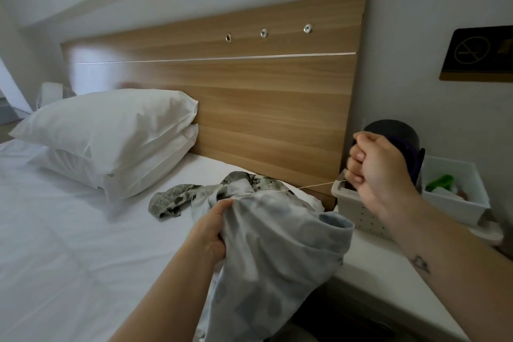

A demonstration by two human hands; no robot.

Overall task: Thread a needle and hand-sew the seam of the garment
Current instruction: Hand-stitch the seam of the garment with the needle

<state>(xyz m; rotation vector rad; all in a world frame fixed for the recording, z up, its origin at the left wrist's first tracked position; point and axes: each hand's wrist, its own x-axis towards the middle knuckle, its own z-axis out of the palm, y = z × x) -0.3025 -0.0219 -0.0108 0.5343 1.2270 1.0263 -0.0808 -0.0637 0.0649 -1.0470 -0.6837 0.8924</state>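
Over the bed, left hand [213, 230] grips garment [266, 244]; right hand [380, 172] pinches taut thread [291, 189].

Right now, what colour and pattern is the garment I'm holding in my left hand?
The garment is pale grey-blue with darker grey blotches; head view.

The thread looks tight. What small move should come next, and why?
Probably bring the right hand back to the garment for another stitch: the thread runs taut from the fabric held by the left hand, so this pull seems finished.
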